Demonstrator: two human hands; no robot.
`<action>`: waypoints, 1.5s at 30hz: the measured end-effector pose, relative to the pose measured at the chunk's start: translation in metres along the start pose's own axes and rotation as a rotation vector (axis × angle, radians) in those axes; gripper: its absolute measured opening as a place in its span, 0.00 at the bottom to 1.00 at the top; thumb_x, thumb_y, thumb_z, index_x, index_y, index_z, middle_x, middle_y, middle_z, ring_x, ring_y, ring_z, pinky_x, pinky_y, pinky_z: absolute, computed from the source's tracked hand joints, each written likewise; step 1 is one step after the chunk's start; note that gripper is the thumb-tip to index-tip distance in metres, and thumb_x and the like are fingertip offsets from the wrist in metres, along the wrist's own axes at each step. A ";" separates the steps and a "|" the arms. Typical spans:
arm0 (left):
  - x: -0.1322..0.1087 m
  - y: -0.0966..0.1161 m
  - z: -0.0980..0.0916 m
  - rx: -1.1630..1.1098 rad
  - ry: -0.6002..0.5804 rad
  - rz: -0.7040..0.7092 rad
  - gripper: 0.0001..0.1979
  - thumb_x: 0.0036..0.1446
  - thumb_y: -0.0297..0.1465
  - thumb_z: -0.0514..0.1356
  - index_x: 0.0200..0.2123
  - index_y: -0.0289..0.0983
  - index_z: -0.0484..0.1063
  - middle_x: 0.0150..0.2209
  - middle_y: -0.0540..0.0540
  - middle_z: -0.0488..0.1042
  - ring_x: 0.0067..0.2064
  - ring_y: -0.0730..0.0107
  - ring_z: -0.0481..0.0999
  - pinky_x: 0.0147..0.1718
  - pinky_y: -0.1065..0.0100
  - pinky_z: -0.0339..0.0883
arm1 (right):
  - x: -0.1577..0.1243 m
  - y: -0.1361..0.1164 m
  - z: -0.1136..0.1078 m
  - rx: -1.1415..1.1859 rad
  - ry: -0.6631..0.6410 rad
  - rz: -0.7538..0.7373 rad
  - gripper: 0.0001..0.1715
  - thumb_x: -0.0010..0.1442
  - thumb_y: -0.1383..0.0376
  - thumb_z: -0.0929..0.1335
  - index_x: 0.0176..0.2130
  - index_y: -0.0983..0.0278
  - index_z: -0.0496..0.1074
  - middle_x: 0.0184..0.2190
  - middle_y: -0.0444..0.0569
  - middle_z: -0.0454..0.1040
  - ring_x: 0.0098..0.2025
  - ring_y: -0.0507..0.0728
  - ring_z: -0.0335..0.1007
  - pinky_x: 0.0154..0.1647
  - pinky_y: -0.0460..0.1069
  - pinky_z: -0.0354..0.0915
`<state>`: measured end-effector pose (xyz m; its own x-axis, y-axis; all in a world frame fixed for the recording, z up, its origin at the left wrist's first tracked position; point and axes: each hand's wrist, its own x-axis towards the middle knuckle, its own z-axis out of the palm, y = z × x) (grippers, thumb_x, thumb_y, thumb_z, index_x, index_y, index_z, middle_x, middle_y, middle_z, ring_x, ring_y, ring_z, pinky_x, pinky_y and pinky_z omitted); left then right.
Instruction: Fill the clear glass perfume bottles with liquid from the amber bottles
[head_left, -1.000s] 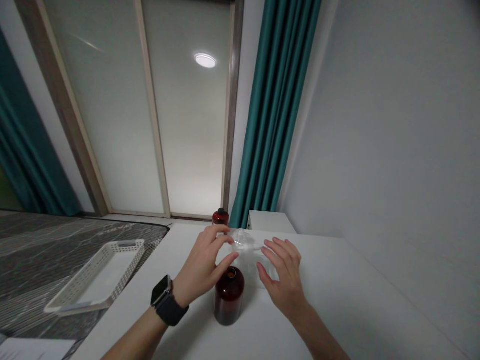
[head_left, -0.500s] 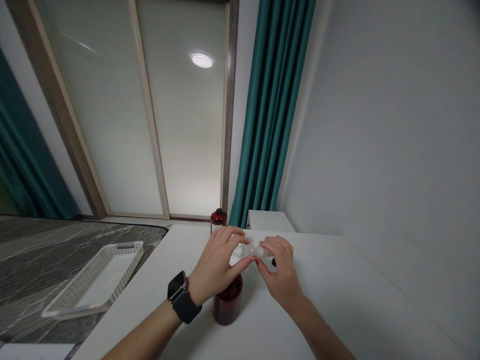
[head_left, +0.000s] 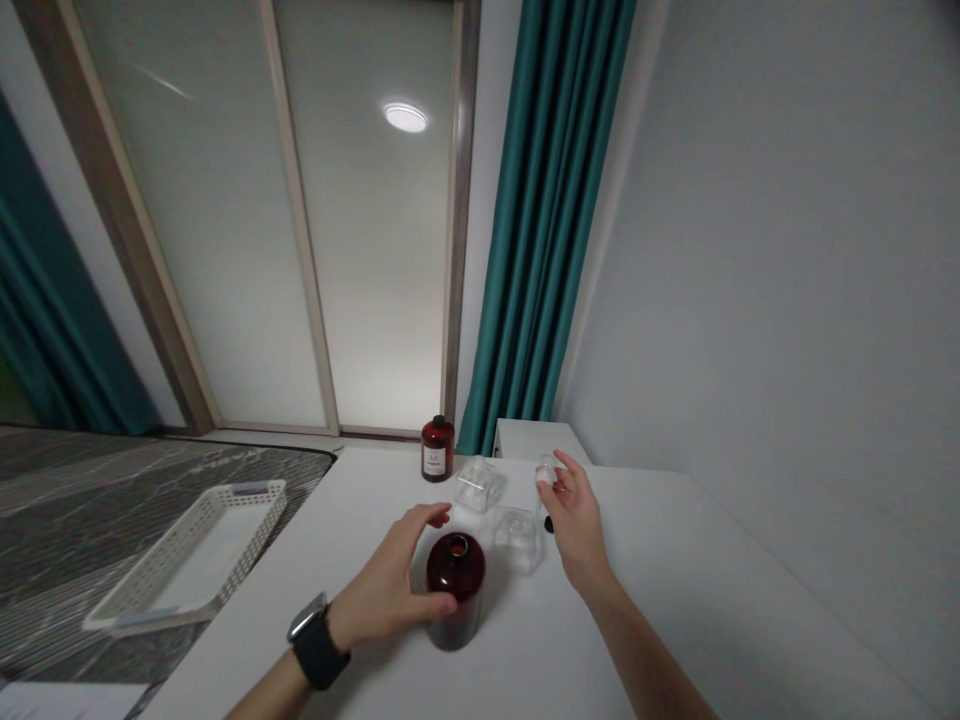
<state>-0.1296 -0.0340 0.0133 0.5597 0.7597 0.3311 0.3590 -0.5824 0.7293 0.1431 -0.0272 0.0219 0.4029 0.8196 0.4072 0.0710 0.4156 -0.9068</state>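
Observation:
My left hand (head_left: 397, 575), with a black watch on the wrist, is open at the left of an uncapped dark red bottle (head_left: 455, 590). Its thumb crosses in front of the bottle and the fingers curve behind; whether it touches cannot be told. The bottle stands upright on the white table, its round mouth showing. In my right hand (head_left: 576, 520) a small clear plastic piece (head_left: 545, 472) is pinched between thumb and fingers, held above the table. Just beneath that hand a black cap (head_left: 549, 524) is partly hidden. Between the hands lie clear plastic containers (head_left: 517, 540).
Farther back, a capped red bottle (head_left: 437, 450) with a white label stands beside another clear plastic container (head_left: 478, 485). A white basket (head_left: 255, 530) is on the dark floor at the left. Past the table's far edge is a white cabinet (head_left: 536, 440).
My hands, earlier together at the clear piece, have parted. The left moved down and left to the dark red bottle; the right kept the piece and shifted slightly right.

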 end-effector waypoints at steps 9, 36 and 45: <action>-0.007 -0.003 0.009 0.043 -0.019 -0.049 0.37 0.44 0.37 0.72 0.57 0.42 0.63 0.57 0.41 0.70 0.56 0.47 0.70 0.57 0.48 0.63 | -0.006 -0.001 0.008 0.100 -0.079 -0.049 0.34 0.58 0.57 0.73 0.60 0.55 0.61 0.39 0.45 0.73 0.43 0.56 0.72 0.49 0.53 0.68; 0.051 -0.035 -0.013 0.065 0.158 -0.070 0.28 0.50 0.31 0.66 0.55 0.36 0.63 0.53 0.39 0.75 0.53 0.53 0.75 0.53 0.50 0.67 | -0.024 0.056 -0.004 -0.242 -0.202 -0.017 0.37 0.55 0.60 0.72 0.61 0.60 0.61 0.36 0.45 0.77 0.45 0.58 0.74 0.57 0.59 0.64; 0.044 -0.045 -0.001 -0.022 0.210 -0.106 0.34 0.53 0.33 0.65 0.61 0.34 0.58 0.60 0.34 0.68 0.59 0.49 0.69 0.54 0.49 0.65 | -0.029 0.058 -0.008 -0.246 -0.256 -0.015 0.39 0.58 0.60 0.71 0.64 0.60 0.57 0.41 0.48 0.78 0.49 0.60 0.74 0.61 0.61 0.61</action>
<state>-0.1219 0.0256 -0.0044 0.3513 0.8610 0.3677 0.3900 -0.4916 0.7786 0.1433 -0.0303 -0.0431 0.1610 0.8991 0.4070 0.3059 0.3466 -0.8867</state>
